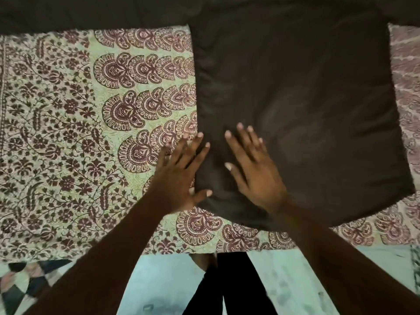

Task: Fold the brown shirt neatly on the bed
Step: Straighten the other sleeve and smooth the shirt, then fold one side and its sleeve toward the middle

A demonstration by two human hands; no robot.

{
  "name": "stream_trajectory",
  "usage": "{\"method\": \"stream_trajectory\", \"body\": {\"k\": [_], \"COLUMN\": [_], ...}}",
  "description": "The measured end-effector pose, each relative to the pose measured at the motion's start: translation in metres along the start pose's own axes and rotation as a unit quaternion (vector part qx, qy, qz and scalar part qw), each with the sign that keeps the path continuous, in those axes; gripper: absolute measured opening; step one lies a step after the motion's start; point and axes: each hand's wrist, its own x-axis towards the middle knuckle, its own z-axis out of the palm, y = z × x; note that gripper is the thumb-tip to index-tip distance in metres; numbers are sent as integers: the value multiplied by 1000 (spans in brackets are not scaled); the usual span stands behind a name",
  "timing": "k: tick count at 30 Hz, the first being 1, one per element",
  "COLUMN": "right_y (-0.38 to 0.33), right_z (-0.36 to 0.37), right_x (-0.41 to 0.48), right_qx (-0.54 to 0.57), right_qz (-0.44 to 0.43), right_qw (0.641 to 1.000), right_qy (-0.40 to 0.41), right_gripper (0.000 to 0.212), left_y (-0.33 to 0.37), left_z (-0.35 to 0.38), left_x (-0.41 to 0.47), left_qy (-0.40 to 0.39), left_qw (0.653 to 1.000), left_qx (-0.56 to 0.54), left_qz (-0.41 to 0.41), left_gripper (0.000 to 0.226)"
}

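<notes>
the brown shirt [306,105] lies spread flat on the patterned bedspread [68,133], one sleeve stretching away along the far edge of the bedspread. both hands rest at the shirt's near left corner — the left hand [181,173] straddles the shirt's left edge, fingers spread, thumb on the cloth; the right hand [252,171] lies palm-down just inside that edge, fingers fanned flat, pinching nothing. the pale floor [295,280] shows below the shirt's near hem.

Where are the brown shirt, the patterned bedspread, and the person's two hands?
brown shirt [306,98]: head view, middle of the flat body.
patterned bedspread [68,133]: head view, bare floral area.
left hand [179,176]: head view, back of hand.
right hand [254,171]: head view, back of hand.
</notes>
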Motion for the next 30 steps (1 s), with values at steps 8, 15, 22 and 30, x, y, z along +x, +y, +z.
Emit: {"method": "stream_trajectory", "body": {"k": [8,15,22,30], "right_y": [16,32,72,30], "right_z": [10,-8,-18,-3], "right_x": [80,77,252,291], "right_qx": [-135,-49,-61,-47], "right_qz": [-5,-121,111,20], "right_qw": [989,989,992,998], "right_qy": [-65,-62,6,-39], "right_gripper": [69,60,63,60], "left_y": [0,-58,-100,-130], "left_z": [-9,-70,-78,-99], "left_x": [0,146,210,210], "left_qy": [74,150,50,221], "left_qw": [990,983,998,960], "left_qx": [-113,-77,6,-100], "left_qz": [-46,-77,-28,-140], "left_gripper": [69,67,71,50]}}
